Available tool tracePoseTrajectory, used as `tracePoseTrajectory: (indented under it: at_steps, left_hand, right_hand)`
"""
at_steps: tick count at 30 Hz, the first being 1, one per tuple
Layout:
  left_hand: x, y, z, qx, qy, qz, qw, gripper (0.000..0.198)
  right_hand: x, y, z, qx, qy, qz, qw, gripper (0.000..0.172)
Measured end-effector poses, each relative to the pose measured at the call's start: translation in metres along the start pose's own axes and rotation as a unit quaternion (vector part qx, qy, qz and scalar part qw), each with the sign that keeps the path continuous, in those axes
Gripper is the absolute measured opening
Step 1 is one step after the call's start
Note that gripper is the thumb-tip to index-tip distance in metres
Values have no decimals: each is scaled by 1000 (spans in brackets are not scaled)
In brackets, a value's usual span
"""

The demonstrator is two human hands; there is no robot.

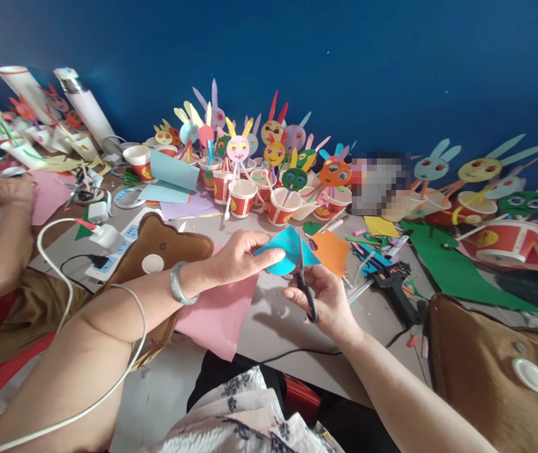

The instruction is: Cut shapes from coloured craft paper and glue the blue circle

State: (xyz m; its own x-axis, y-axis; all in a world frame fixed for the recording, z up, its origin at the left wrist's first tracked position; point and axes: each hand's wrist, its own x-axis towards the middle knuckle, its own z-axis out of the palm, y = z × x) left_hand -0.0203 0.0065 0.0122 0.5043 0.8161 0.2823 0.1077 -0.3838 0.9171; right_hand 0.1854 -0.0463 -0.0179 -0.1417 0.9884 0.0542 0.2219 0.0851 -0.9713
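Note:
My left hand [243, 255] pinches a round piece of light blue paper [285, 251] over the grey table [269, 314]. My right hand [325, 302] grips black scissors [304, 277], whose blades point up into the blue paper. A pink paper sheet [219, 314] lies under my left wrist, which wears a grey bangle. A white cable [108, 384] hangs across my left forearm.
Several paper cups with paper rabbit faces [243, 189] stand at the back against the blue wall. A black glue gun [394, 283], orange paper [330, 250], green paper [452, 270] and brown bags [490, 371] lie around. Another person's hand [9, 189] works at the left.

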Motion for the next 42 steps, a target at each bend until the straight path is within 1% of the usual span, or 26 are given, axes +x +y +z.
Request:
tracePoseTrajectory:
  at_steps: [6,14,21,26,30,37,42]
  left_hand:
    - [0,-3,-1,-14,4,11,1000,42]
    - [0,-3,-2,-42,-17,2,999,38]
    - [0,-1,-3,-33,-13,8,999,40]
    - [0,-3,-3,-47,-16,8,999,41]
    - [0,-5,-4,-42,-7,4,999,43]
    - [0,-4,-4,-45,-15,-5,999,42]
    - [0,-1,-4,-44,0,-11,999,43]
  right_hand:
    - [0,0,0,11,0,12,1000,58]
    - [0,-3,1,25,3,21,999,59]
    - [-1,-2,0,24,3,25,999,59]
    - [0,0,-1,20,-3,21,1000,58]
    - [1,0,-2,21,-1,21,1000,59]
    - [0,1,-1,32,0,26,999,59]
    - [0,1,-1,27,9,17,999,59]
